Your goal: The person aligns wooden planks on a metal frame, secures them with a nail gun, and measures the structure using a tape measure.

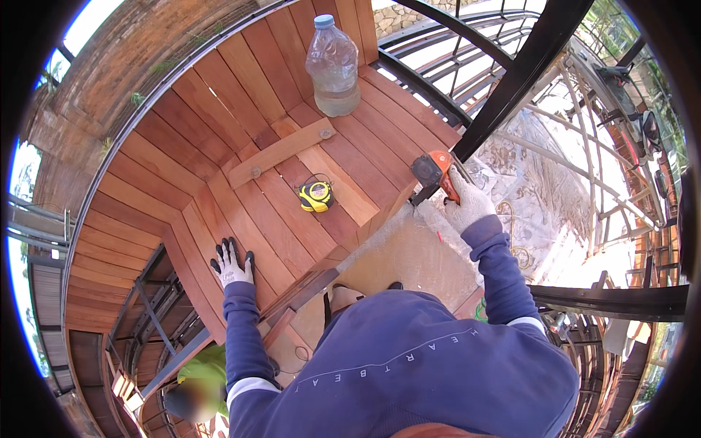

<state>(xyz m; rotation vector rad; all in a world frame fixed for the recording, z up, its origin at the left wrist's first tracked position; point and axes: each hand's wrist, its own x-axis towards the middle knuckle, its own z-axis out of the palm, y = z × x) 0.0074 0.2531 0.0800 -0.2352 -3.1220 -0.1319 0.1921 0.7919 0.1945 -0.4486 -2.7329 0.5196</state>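
While your left hand [234, 267] spreads fingers on planks [255, 208], right hand [469, 204] curls fingers round one tool [439, 171]; one tape measure [316, 196].

The head fisheye looks down upon the bench [272, 213].

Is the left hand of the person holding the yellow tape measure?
No, the left hand rests on the planks, apart from the tape measure.

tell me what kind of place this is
Probably an outdoor building or carpentry site: reddish wooden planks form a curved bench-like structure, a yellow tape measure lies on them, and the gloved right hand grips an orange-and-dark tool.
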